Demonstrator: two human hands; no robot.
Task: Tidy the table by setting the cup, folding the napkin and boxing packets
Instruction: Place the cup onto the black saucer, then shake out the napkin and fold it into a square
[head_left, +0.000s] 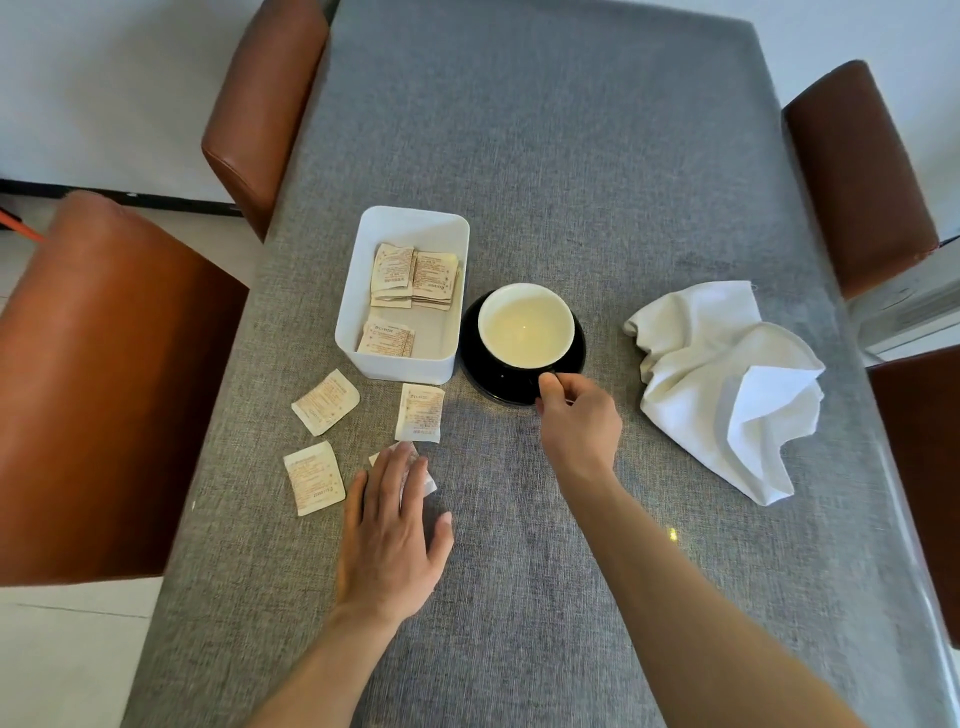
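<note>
Our left hand (390, 540) lies nearest us, fingers spread and flat on the grey table (571, 156), covering one packet (415, 470) without gripping it. Three more loose packets sit just beyond: one (315, 478) beside the hand, one (325, 401) further left, one (420, 413) just in front of the white box (410, 223), which already holds several. We judge these light, thin and limp; flat on cloth they resist pinching, so we would slide one and lift it by an edge.

Our right hand (576, 415) has its fingertips (546, 385) pinched together at the near rim of the dark saucer (483, 379), probably on the cup's handle, though that is hidden. On the saucer, just beside the box, stands the cup (525, 325), with pale liquid in it. We take it as heavy, hard, breakable and apt to spill, so it wants level carrying.

At the right, well apart, lies the white napkin (727, 384), crumpled and soft; corners are the place to hold it.
</note>
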